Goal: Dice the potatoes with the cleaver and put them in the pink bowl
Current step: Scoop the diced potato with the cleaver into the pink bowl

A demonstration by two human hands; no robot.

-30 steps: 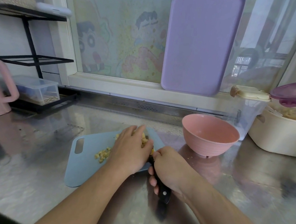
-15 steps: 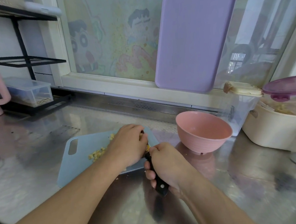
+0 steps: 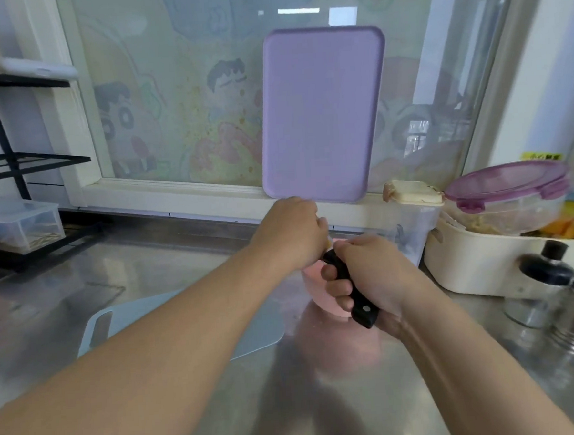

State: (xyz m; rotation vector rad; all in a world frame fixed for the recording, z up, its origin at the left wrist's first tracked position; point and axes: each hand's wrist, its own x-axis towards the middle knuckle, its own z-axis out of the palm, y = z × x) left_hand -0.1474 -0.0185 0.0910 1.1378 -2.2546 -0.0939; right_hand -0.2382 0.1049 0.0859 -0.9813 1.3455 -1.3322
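Shiny steel covers the table [image 3: 148, 286], with a rounded lilac board [image 3: 323, 114] propped against the cartoon-painted window. A pale blue cutting board [image 3: 258, 326] lies flat beneath the arms. Mostly hidden behind both hands, the pink bowl [image 3: 321, 299] sits beside it. Right hand [image 3: 380, 275] fingers wrap the cleaver's black handle [image 3: 357, 297], its long axis angled away leftward; left hand [image 3: 293, 233] is cupped above the bowl, grip unclear.
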